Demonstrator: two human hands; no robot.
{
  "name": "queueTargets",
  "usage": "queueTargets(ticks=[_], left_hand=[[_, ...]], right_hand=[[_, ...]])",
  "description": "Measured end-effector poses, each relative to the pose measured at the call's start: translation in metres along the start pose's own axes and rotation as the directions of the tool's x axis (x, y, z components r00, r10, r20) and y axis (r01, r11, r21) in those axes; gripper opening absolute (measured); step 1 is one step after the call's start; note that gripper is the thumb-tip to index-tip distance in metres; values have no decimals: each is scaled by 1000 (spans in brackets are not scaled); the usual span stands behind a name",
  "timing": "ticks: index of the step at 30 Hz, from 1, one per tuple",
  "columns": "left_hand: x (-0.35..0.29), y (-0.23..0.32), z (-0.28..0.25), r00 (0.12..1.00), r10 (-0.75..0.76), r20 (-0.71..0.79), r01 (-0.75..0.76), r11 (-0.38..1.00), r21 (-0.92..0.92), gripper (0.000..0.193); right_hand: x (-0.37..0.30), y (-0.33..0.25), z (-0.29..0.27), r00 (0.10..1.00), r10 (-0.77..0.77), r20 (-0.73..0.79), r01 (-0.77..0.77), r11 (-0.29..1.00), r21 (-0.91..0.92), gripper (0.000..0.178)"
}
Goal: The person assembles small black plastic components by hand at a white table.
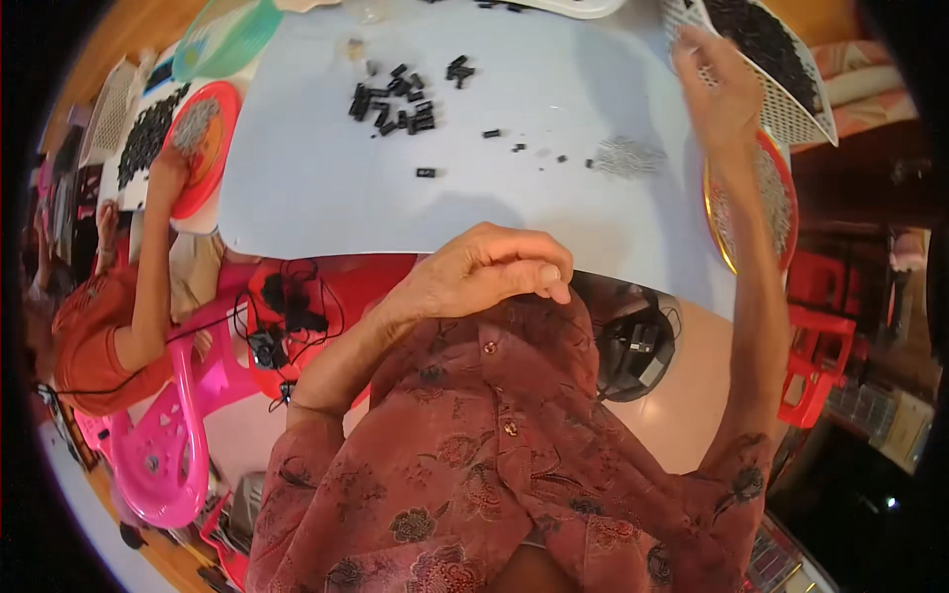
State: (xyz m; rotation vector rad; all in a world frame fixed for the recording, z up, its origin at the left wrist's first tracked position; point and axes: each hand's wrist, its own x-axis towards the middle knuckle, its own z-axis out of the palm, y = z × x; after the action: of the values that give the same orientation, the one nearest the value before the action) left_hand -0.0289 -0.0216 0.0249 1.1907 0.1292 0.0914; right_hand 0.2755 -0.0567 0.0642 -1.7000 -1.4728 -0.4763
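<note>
My left hand (pixel 499 269) is closed, fingers curled and pressed together, in front of my body at the table's near edge. Its palm is hidden, so anything inside cannot be made out. At the far right, my right hand (pixel 720 94), slightly blurred, has its fingers bent at the rim of a white perforated basket (pixel 786 97) and appears to grip it. Black pieces (pixel 761 40) fill this basket. Small black block-shaped parts (pixel 400 104) lie in a loose cluster on the pale table (pixel 326 188). Right of them is a heap of thin silvery pieces (pixel 628 157).
A red-rimmed round tray (pixel 793 203) of small grey pieces stands under my right forearm. On the left, a co-worker's hand (pixel 168 176) reaches into a red tray (pixel 229 109), near a green basket (pixel 242 44). Pink chair (pixel 163 474) and red stools (pixel 819 341) flank me.
</note>
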Motion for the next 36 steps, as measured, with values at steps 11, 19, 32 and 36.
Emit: queueTargets(ticks=[11,19,32,36], left_hand=[[-29,9,-42,969,46,-243,-35,998,48,24],[-41,7,-46,964,30,-265,-23,999,31,29],[-37,15,-48,635,615,-468,169,480,861,28],[-35,15,-45,766,547,-337,169,334,927,34]], right_hand=[[-48,-101,72,843,-146,518,-66,927,368,22],[-47,-135,108,832,-273,484,45,901,430,14],[-46,-148,89,837,-267,478,59,912,406,11],[-55,-150,76,823,-174,540,-117,880,460,12]])
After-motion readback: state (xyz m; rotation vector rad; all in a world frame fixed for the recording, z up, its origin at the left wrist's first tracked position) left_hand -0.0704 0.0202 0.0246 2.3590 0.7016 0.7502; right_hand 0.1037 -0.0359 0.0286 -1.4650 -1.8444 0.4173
